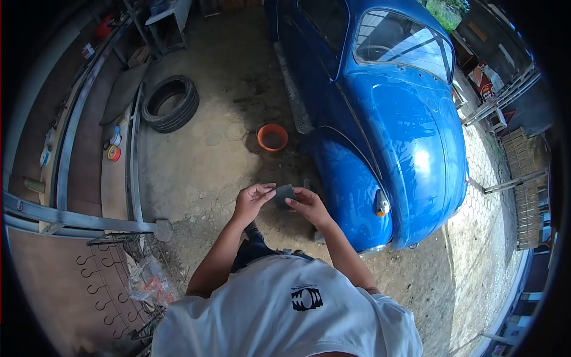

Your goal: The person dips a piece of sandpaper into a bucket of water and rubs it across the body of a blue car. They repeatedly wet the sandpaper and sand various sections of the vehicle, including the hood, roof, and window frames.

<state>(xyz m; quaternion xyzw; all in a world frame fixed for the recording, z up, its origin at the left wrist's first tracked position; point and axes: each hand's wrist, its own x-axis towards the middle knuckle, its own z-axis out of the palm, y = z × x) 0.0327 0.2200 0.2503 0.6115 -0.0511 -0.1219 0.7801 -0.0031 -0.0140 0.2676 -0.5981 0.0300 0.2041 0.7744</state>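
Head view. Near the centre of the frame, the left hand (254, 200) and the right hand (309, 207) hold a small dark sheet (282, 196) between them. The left hand pinches the sheet's left edge between thumb and fingertips; the right hand grips the right edge, its thumb lying on the near face and its fingers behind. The sheet is tilted and clear of the ground (202, 172).

Just above the hands in the frame stands an orange bucket (272, 128). A blue car (410, 119) fills the upper right, with wet-looking patches and a bright glare on its rounded body; its fender (351, 190) lies just right of the right hand in the frame. At upper left, a tire (178, 119) lies flat on the ground, and a red and yellow can (113, 153) sits farther left. At lower left, a clear plastic bag (148, 282) lies beside a rack with curved hooks (122, 262). The wearer's white shirt (267, 321) occupies the bottom centre.
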